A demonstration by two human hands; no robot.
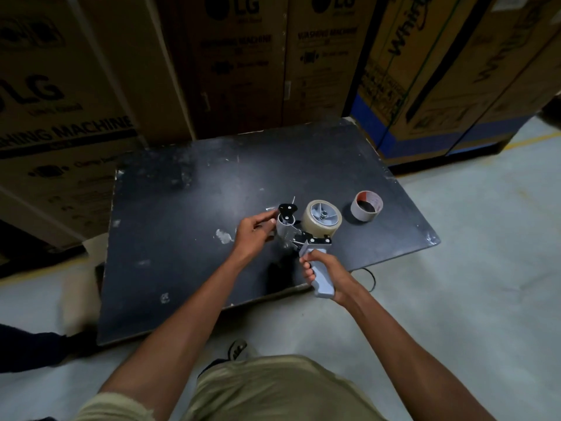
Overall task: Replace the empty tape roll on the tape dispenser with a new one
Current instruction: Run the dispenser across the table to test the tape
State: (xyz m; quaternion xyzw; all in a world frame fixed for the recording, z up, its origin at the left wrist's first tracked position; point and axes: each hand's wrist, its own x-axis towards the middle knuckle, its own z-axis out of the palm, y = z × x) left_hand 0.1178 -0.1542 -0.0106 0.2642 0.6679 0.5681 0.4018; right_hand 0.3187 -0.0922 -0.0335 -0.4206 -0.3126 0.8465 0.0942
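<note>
**New roll seated, front end being worked**

You had the tape dispenser held just above the black table, a little right of the frame's centre. Your right hand was clenched around the grey handle, which ran down towards the lower right. Your left hand had its fingers pinched on the metal front end, by the roller and black flap.

The dispenser's long axis ran from the handle at lower right up to the front end at upper left, and the front end pointed upper left. The new roll sat on the hub, its open face turned up towards you.

I judge the dispenser light and stiff, best held by the handle; the cutting edge near your left fingers looked sharp, and the clear tape would be clingy and thin.

The empty core lay on the table to the right, well clear of the dispenser.
</note>
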